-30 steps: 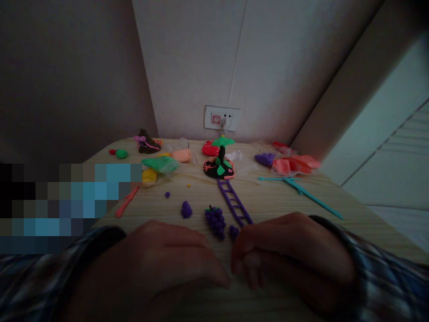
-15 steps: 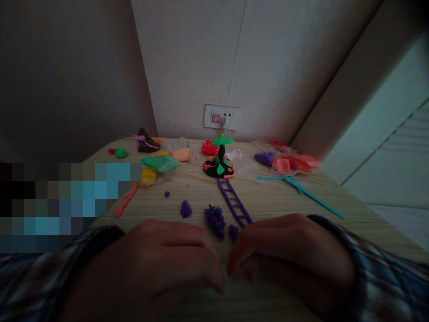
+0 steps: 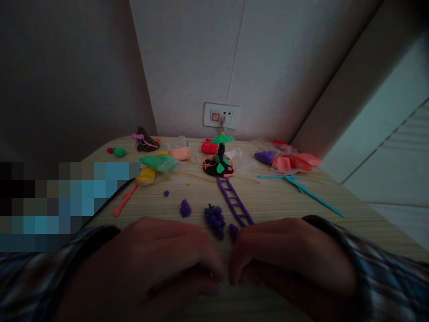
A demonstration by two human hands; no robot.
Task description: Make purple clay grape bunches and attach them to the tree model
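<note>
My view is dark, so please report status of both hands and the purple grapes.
Left hand, right hand: fingers curled, grip unclear. Purple grape bunch on table, beyond hands. Small purple cluster close by right hand.

Tabletop (image 3: 201, 190) — pale, wood-grained, matt

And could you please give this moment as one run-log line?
left hand: curled, grip unclear | right hand: curled, grip unclear, near ladder | grapes: on table
</note>
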